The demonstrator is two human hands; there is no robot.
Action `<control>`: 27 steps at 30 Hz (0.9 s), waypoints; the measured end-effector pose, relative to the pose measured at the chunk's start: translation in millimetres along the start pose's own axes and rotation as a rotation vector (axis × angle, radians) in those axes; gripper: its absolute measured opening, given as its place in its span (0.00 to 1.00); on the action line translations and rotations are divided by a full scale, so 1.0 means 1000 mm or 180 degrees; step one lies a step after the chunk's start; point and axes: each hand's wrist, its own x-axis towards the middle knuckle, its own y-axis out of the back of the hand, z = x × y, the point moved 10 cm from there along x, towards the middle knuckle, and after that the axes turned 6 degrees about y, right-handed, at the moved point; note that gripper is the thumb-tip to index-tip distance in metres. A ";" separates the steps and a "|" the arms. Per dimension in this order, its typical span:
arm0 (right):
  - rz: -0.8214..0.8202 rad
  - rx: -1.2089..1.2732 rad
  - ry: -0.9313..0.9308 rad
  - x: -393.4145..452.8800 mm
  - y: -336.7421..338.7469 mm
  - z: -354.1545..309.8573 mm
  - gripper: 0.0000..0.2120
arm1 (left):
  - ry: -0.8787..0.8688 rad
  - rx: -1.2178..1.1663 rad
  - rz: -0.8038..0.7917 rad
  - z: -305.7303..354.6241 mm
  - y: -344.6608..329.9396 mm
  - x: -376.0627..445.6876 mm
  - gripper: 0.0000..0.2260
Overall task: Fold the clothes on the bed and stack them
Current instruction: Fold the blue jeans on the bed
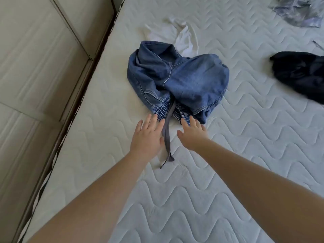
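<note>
Hands at the near edge of crumpled denim trousers (177, 79) on the quilted mattress (245, 155): left hand (147, 137) and right hand (192, 135), fingers straight and spread, flank the grey drawstring (167, 137), fingertips at the elastic waistband. Beyond: white garment (182, 37), dark garment (301, 74), pale patterned garment (298, 10)

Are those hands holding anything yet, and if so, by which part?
Nothing is held. Both the left hand and right hand are open, straight fingers reaching to the elastic waistband of the denim shorts.
</note>
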 end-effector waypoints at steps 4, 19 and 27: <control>-0.0181 -0.0305 -0.0136 0.022 -0.011 0.007 0.26 | -0.0045 0.0111 0.0097 -0.002 -0.014 0.001 0.29; 0.0740 -0.0588 0.0234 -0.019 -0.003 0.032 0.08 | -0.0102 0.0056 -0.0189 0.028 -0.054 -0.036 0.28; 0.0902 0.0127 0.0340 -0.130 -0.045 0.067 0.05 | -0.0141 -0.0364 0.0130 0.070 -0.055 -0.070 0.27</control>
